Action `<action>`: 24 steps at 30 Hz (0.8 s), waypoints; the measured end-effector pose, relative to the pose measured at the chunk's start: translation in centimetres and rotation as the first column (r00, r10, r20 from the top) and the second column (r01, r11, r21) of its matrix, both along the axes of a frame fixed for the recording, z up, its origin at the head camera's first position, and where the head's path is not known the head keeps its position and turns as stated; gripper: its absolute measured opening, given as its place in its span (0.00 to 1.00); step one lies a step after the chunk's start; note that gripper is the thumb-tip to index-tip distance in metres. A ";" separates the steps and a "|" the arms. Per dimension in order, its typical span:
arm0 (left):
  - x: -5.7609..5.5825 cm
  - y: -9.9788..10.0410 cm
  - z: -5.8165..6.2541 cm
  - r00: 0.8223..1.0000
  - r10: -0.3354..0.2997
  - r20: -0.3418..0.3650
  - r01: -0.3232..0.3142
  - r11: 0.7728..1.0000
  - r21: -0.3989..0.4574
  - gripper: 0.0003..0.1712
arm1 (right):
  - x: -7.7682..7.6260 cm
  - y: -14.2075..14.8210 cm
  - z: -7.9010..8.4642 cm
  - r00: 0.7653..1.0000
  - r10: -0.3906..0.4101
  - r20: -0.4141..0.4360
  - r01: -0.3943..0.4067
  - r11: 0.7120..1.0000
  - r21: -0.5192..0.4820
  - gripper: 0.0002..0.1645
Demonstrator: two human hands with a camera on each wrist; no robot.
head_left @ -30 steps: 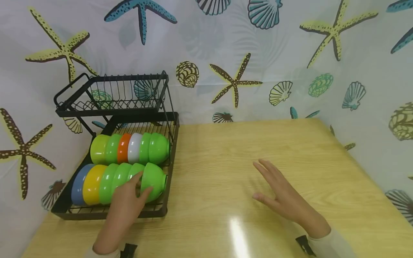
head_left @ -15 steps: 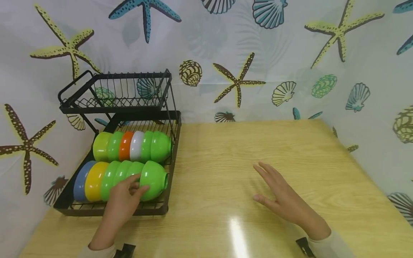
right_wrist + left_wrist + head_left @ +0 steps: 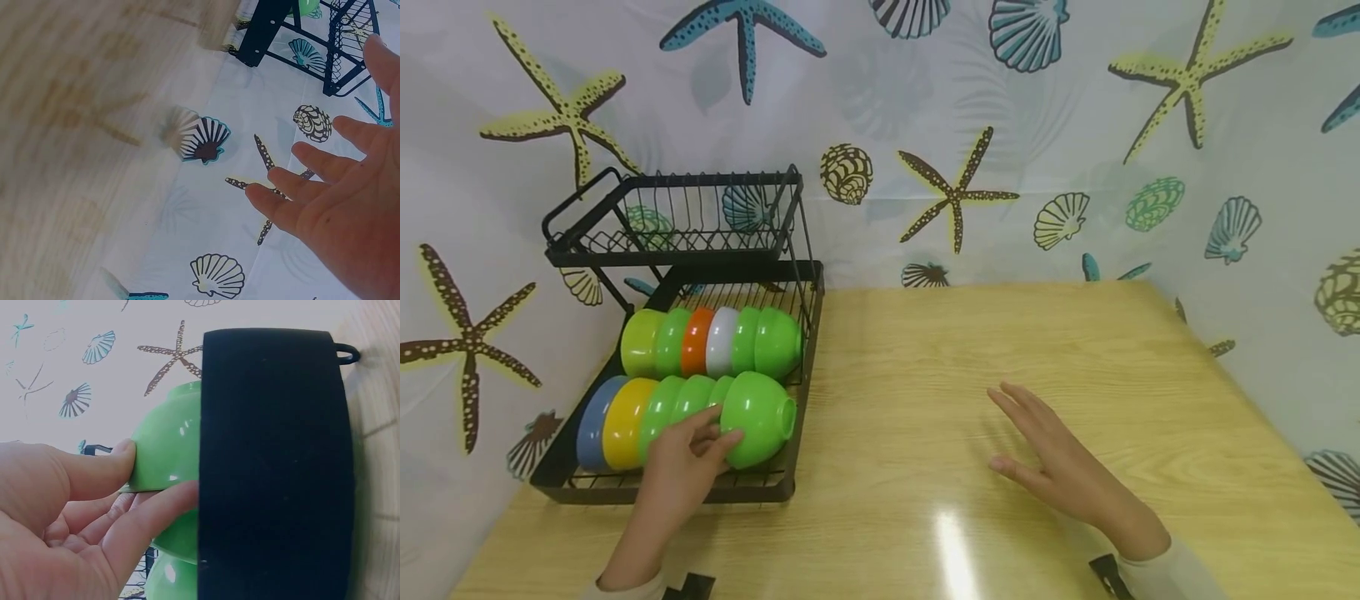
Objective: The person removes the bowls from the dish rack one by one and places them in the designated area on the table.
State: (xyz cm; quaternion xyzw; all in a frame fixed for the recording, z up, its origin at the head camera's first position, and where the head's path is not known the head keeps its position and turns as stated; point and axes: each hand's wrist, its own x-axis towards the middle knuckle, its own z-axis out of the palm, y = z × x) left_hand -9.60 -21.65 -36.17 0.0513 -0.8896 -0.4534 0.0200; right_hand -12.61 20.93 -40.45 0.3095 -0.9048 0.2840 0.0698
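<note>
My left hand [image 3: 681, 454] pinches the rim of the rightmost green bowl [image 3: 756, 421] in the front row of a black dish rack [image 3: 730, 496]. In the left wrist view the thumb lies on the outside of that green bowl [image 3: 162, 444], with fingers at its rim; a dark rack edge [image 3: 275, 462] hides part of it. Nested to its left are other green bowls, a yellow bowl [image 3: 622, 425] and a blue bowl [image 3: 592, 425]. Over the table on the right, my right hand [image 3: 1060, 462] hovers with fingers extended and holds nothing.
Behind the front row stands a second row with a yellow-green bowl [image 3: 642, 343], a red-orange bowl [image 3: 696, 342], a white bowl [image 3: 721, 342] and green ones. The rack's upper tier [image 3: 677, 212] overhangs the back. A patterned cloth [image 3: 880, 100] borders the wooden table [image 3: 895, 400].
My left hand has closed its fingers on the rightmost front green bowl, which now tilts slightly, its base turned more into view. The right hand has barely moved.
</note>
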 end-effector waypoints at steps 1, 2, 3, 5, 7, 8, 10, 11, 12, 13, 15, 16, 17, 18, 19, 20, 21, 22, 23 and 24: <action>0.1 0.0 0.1 1.000 0.004 0.004 -0.004 1.000 0.010 0.32 | 0.0 0.0 0.0 1.000 0.004 -0.003 -0.004 1.000 0.003 0.48; 0.1 0.0 0.1 1.000 0.009 0.005 -0.009 1.000 0.018 0.32 | 0.0 -0.1 0.0 1.000 0.007 -0.004 -0.007 1.000 0.002 0.48; 0.2 0.0 0.2 1.000 0.012 0.005 -0.012 1.000 0.025 0.32 | 0.0 -0.1 0.0 1.000 0.009 -0.004 -0.009 1.000 0.001 0.48; 0.3 -0.1 0.4 1.000 0.012 0.001 -0.012 0.999 0.031 0.32 | 0.0 -0.2 -0.1 1.000 0.012 -0.007 -0.012 1.000 -0.001 0.48; 0.4 -0.2 0.6 1.000 0.011 0.002 -0.011 0.999 0.038 0.32 | -0.1 -0.2 -0.1 1.000 0.015 -0.008 -0.015 1.000 -0.001 0.48; 0.4 -0.2 0.6 1.000 0.012 0.006 -0.012 0.999 0.044 0.32 | -0.1 -0.3 -0.2 1.000 0.016 -0.005 -0.016 1.000 -0.003 0.47; 0.5 -0.4 0.7 1.000 0.013 0.019 -0.014 0.998 0.061 0.33 | -0.1 -0.3 -0.2 1.000 0.019 -0.001 -0.019 1.000 -0.003 0.46; 0.6 -0.4 0.7 1.000 0.014 0.025 -0.016 0.997 0.071 0.33 | -0.1 -0.3 -0.2 1.000 0.019 0.002 -0.019 1.000 -0.001 0.46; 0.6 -0.5 0.8 0.999 0.014 0.031 -0.017 0.997 0.081 0.33 | 0.0 -0.3 -0.2 1.000 0.019 0.008 -0.019 1.000 0.000 0.46; 0.7 -0.5 0.8 0.999 0.015 0.035 -0.018 0.996 0.089 0.33 | 0.0 -0.3 -0.2 1.000 0.016 0.017 -0.016 1.000 0.001 0.46; 0.8 -0.5 1.0 0.999 0.010 0.035 -0.014 0.995 0.103 0.32 | 0.0 -0.2 -0.3 0.999 0.008 0.033 -0.008 1.000 0.003 0.46; 0.8 -0.4 1.1 0.999 0.008 0.032 -0.011 0.994 0.105 0.32 | 0.1 -0.1 -0.3 0.999 0.003 0.043 -0.003 1.000 0.006 0.46; 0.8 -0.3 1.2 1.000 0.005 0.030 -0.009 0.994 0.107 0.32 | 0.1 -0.1 -0.2 0.999 -0.002 0.050 0.001 1.000 0.010 0.46; 0.9 -0.2 1.3 1.000 0.004 0.025 -0.007 0.994 0.109 0.32 | 0.1 0.0 -0.2 0.998 -0.007 0.057 0.006 1.000 0.014 0.46; 1.0 -0.1 1.4 1.000 0.004 0.019 -0.006 0.994 0.113 0.31 | 0.1 0.0 -0.2 0.998 -0.010 0.063 0.009 1.000 0.018 0.46; 1.0 0.0 1.5 1.000 -0.001 0.012 -0.001 0.993 0.115 0.30 | 0.0 0.0 -0.2 0.998 -0.011 0.064 0.009 1.000 0.022 0.46; 1.1 0.2 1.6 1.000 -0.006 0.003 0.006 0.994 0.114 0.30 | 0.0 0.0 -0.1 0.998 -0.010 0.064 0.009 1.000 0.026 0.47; 1.2 0.4 1.7 1.000 -0.015 -0.012 0.017 0.994 0.111 0.29 | 0.0 0.0 0.0 0.998 -0.009 0.064 0.007 1.000 0.029 0.47; 1.3 0.6 1.8 0.999 -0.027 -0.029 0.030 0.994 0.104 0.27 | 0.0 0.0 0.0 0.998 -0.006 0.065 0.004 1.000 0.031 0.47; 1.4 0.9 1.9 0.998 -0.038 -0.056 0.043 0.995 0.091 0.26 | 0.0 -0.1 0.1 0.998 -0.003 0.069 0.001 1.000 0.031 0.46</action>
